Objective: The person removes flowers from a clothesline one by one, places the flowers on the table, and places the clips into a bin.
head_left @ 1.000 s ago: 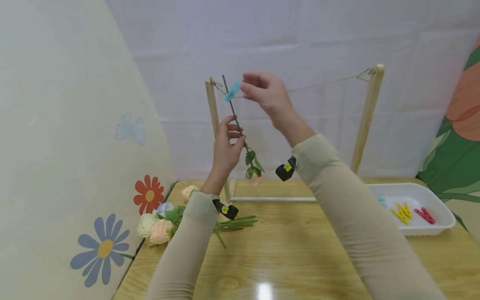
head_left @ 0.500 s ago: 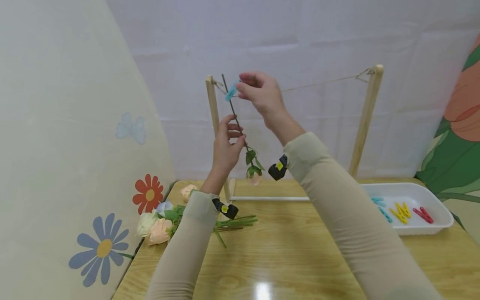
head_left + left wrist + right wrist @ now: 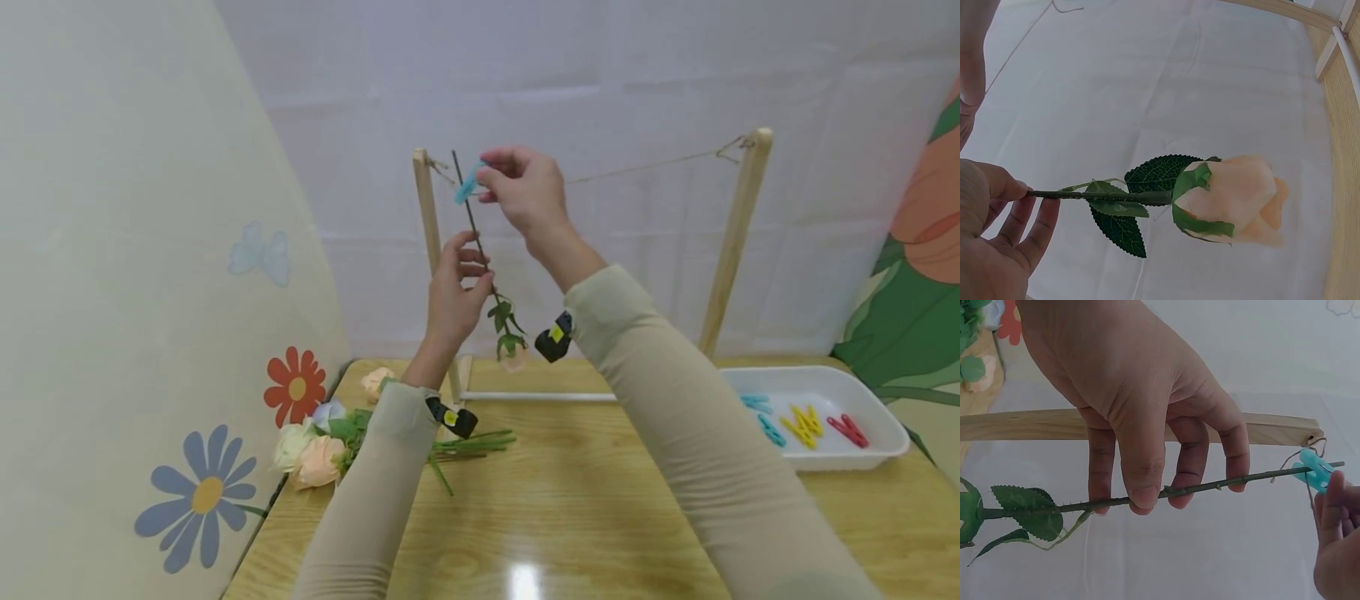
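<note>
An artificial peach rose (image 3: 1235,197) hangs upside down, its bare stem pointing up past the string. My left hand (image 3: 453,300) pinches the stem between thumb and fingers, above the leaves. Near the top of the stem sits a light-blue clothespin (image 3: 1314,471), across the stem where it meets the string (image 3: 637,169). My right hand (image 3: 531,193) pinches the handle end of that clothespin. In the right wrist view the left hand's fingers line the stem. Whether the clothespin's tips bite both string and stem is too small to tell.
The string runs between two wooden posts (image 3: 731,250) of a frame on the table (image 3: 570,508). Several artificial roses (image 3: 318,461) lie at left, stems pointing right. A white tray (image 3: 892,433) at right holds blue, yellow and red clothespins. A white cloth hangs behind.
My right hand has moved slightly left and its fingers have closed onto the clothespin's end. The clothespin and stem top have shifted a little right. My left hand has stayed nearly still.
</note>
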Motion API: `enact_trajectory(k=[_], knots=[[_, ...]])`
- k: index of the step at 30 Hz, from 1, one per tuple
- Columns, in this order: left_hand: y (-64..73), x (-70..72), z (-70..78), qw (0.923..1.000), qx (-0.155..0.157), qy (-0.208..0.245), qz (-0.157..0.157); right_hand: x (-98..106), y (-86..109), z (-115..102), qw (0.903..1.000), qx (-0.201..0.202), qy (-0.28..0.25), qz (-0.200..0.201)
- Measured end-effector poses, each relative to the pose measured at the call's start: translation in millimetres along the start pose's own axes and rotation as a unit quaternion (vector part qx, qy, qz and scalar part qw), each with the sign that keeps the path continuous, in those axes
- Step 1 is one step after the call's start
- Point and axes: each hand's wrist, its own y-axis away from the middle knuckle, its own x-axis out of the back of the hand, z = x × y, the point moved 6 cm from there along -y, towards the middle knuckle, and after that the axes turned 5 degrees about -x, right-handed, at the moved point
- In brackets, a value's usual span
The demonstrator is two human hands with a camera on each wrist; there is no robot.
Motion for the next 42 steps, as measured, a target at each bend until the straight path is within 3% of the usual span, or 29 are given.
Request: enact_trajectory(k=[4,15,20,24,32,42], knots=[[0.9,-0.8,1.8,1.0,0.002,-0.006,-0.006,4.1,1.5,-4.0,0.9996,0.014,-0.001,0.024],[5.7,1.1,3.2,0.9998,0.002,-0.015,-0.011,24.0,2.5,-14.2,0.991,0.054,-0.104,0.065],[8.0,3.3,1.6,0.9996,-0.006,-0.023,-0.018,30.1,3.7,-15.5,0.9888,0.068,-0.116,0.065],[9.5,6.0,2.8,0.9992,-0.011,-0.031,-0.023,32.2,4.6,-13.7,0.9916,0.066,-0.103,0.043],[12.6,12.2,3.5,0.999,-0.001,-0.035,-0.029,29.5,11.5,-10.9,0.9943,0.093,-0.016,-0.05],[23.2,15.9,8.3,0.9969,-0.013,-0.039,-0.066,46.5,20.5,-4.2,0.9915,0.088,0.06,-0.074]])
